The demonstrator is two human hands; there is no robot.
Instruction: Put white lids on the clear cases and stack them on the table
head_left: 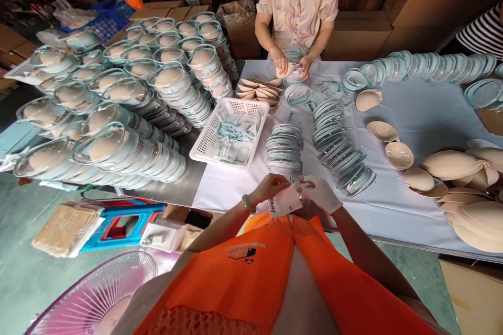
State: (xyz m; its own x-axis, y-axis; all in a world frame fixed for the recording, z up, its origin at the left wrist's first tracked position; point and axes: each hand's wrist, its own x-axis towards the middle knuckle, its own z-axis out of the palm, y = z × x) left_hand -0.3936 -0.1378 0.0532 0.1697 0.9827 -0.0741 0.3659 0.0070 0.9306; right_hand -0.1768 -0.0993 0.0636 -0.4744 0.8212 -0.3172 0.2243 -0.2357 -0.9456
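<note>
Pinching flat white paper packet [285,202], both hands.

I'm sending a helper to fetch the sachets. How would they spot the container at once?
On the white-covered table, look left of the stacked clear lids. The white perforated basket sits there: the only rectangular, holed container, with small printed sachets inside.

An orange mesh vest [275,272] with a small printed logo, a pale green bead bracelet [246,203] on the left wrist, a white glove [324,194] on the right hand.
</note>
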